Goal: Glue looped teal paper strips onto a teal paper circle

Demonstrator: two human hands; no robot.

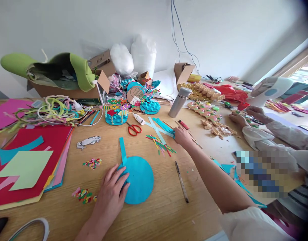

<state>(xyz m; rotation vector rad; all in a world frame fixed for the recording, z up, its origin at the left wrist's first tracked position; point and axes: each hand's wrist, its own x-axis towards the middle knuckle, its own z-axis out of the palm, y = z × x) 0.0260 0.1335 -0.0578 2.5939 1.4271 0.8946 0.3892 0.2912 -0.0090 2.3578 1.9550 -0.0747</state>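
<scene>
A flat blue paper disc (pixel 140 180) lies on the wooden table (pixel 154 217). One blue strip (pixel 122 149) stretches up from the disc's upper left edge. My left hand (pixel 113 184) rests on that left edge and the strip's lower end, fingers spread. Farther off, my right hand (pixel 181 135) is closed at the near end of a bundle of blue paper strips (pixel 164 125); its fingertips are partly hidden. Pale blue strips (pixel 157 130) cross beside it, above thin multicolored strips (pixel 160 144).
Red scissors (pixel 134 129), a glue bottle (pixel 138 119) and a metal flask (pixel 179 102) stand or lie beyond the disc. A pen (pixel 181 180) is to its right. Colored paper (pixel 40 177) is stacked left. Another person's hands (pixel 246 115) are at right.
</scene>
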